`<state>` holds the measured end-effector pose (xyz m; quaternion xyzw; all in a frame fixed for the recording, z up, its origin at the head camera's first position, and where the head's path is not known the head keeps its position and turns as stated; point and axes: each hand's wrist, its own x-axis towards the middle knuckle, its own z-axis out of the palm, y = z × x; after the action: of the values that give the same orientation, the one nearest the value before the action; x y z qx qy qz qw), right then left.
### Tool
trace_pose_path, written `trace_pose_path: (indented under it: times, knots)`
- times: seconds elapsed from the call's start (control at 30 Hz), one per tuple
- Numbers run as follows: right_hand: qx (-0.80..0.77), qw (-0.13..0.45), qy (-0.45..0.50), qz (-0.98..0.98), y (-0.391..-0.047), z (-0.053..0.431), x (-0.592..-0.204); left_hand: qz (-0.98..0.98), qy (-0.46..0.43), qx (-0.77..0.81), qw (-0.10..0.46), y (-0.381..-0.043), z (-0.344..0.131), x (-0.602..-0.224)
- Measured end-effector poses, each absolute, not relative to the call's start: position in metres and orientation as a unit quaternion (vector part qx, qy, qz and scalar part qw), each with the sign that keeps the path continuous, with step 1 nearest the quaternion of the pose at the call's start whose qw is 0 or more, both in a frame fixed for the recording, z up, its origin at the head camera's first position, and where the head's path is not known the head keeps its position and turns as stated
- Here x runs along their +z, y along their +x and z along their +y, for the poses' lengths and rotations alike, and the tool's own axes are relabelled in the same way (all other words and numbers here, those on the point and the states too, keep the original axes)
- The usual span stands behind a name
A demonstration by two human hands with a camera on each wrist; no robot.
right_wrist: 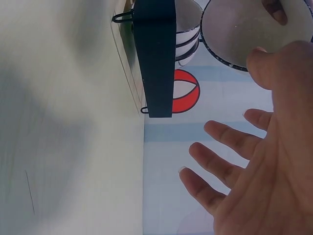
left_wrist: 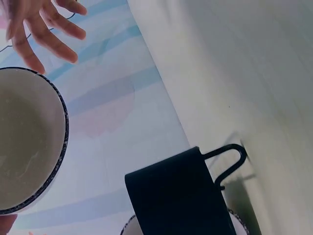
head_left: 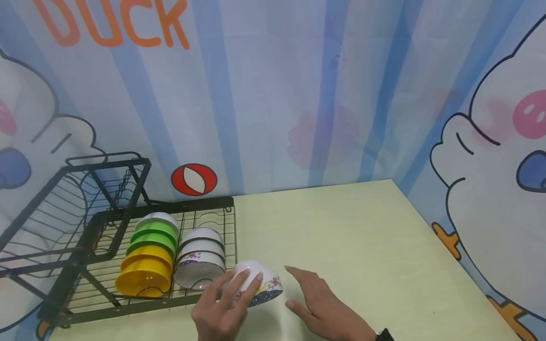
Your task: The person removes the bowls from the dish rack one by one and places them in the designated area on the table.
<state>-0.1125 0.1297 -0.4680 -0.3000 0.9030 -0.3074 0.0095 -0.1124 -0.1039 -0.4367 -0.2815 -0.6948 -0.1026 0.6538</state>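
Note:
My left hand (head_left: pixel 223 308) grips a white bowl (head_left: pixel 270 281) with a floral band and a dark blue speckled rim, tilted in the air just right of the rack. In the left wrist view the bowl's pale inside (left_wrist: pixel 29 142) shows. My right hand (head_left: pixel 326 308) is apart from the bowl to its right in the head view, fingers extended and holding nothing. From the right wrist, its spread fingers (right_wrist: pixel 230 139) appear close to the bowl (right_wrist: pixel 234 34). Several white bowls (head_left: pixel 200 270) stand on edge in a row on the black wire rack (head_left: pixel 230 222).
Left of the white bowls is a row of yellow bowls (head_left: pixel 142 279) and green bowls (head_left: pixel 155 232), with a white one (head_left: pixel 158 217) behind. An upper rack tier (head_left: pixel 51 203) rises at far left. The pale table (head_left: pixel 341 227) extends right, to a printed curtain (head_left: pixel 273 94).

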Motion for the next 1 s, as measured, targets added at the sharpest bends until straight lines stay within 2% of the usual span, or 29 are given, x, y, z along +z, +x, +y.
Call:
trace_pose_path:
  times: [0.23, 0.53, 0.8, 1.0]
  knots:
    - [-0.308, 0.003, -0.302, 0.902, -0.111, 0.128, -0.470, -0.700, -0.284, -0.100, 0.647, -0.112, -0.099, -0.441]
    - [-0.310, 0.048, -0.297, 0.902, -0.111, 0.125, -0.466, -0.655, -0.322, -0.130, 0.672, -0.114, -0.089, -0.427]
    - [-0.302, 0.025, -0.315, 0.899, -0.112, 0.124, -0.466, -0.670, -0.329, -0.123, 0.654, -0.113, -0.086, -0.429]
    - [-0.296, -0.019, -0.350, 0.889, -0.113, 0.122, -0.467, -0.670, -0.332, -0.123, 0.652, -0.114, -0.083, -0.434]
